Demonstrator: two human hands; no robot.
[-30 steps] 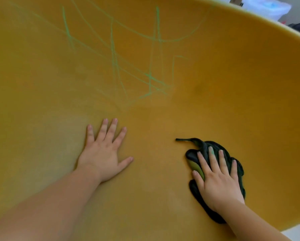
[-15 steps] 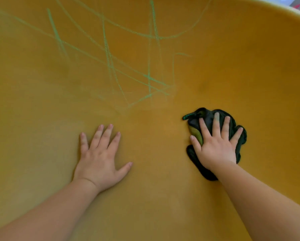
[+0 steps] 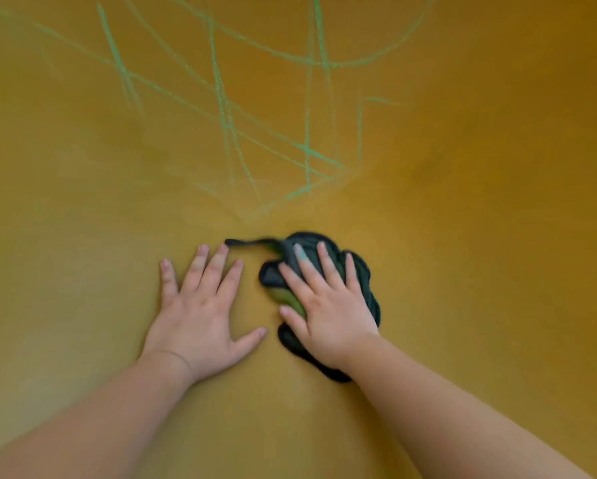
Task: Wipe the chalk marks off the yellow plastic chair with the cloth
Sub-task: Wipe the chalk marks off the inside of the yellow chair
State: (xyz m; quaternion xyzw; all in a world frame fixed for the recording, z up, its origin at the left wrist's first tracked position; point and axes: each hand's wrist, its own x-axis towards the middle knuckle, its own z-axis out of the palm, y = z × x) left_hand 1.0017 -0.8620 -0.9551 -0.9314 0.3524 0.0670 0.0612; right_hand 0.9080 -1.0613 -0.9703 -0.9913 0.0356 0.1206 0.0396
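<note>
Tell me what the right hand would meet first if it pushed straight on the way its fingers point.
The right hand, pressing the cloth, would likely reach the lowest green chalk marks first; only bare chair lies between.

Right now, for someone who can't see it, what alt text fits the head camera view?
A person's right hand presses a dark cloth flat on a yellow chair, just below green chalk marks. The left hand rests flat beside it.
</note>
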